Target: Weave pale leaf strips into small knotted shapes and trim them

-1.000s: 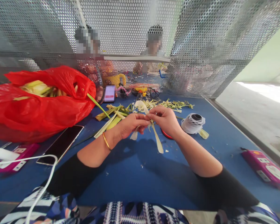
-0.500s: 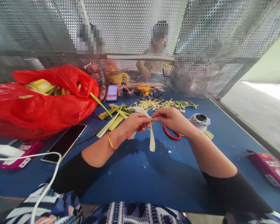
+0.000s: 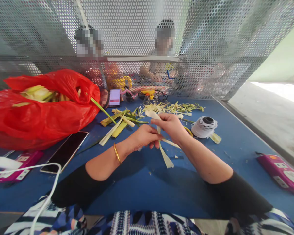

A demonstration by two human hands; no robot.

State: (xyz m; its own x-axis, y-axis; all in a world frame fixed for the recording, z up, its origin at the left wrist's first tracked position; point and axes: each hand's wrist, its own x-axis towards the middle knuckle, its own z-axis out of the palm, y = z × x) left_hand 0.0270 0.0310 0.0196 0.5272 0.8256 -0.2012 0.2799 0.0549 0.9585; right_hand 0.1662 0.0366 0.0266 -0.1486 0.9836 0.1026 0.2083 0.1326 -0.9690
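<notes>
Pale husk strips (image 3: 166, 157) cross between my two hands above the blue table (image 3: 137, 192). My left hand (image 3: 147, 136), with a gold bangle at the wrist, pinches the strips where they meet. Just above it, my right hand (image 3: 170, 125) grips the upper strip (image 3: 153, 115) between thumb and fingers. One strip end hangs down and another points right under my right hand. Behind my hands lie green and yellow leaf pieces (image 3: 120, 128) and a heap of shreds (image 3: 159, 107). A spool of white cord (image 3: 204, 128) stands to the right.
On the left are a red plastic bag (image 3: 46, 117) of husks, a phone (image 3: 66, 151), a white cable (image 3: 57, 182) and a magenta box (image 3: 26, 164). Another magenta box (image 3: 281, 171) lies right. A perforated screen (image 3: 132, 29) stands behind, with people beyond.
My right hand has moved from beside my left hand to just above it and now grips the upper strip. A strip now points right, and the hanging end has swung rightward.
</notes>
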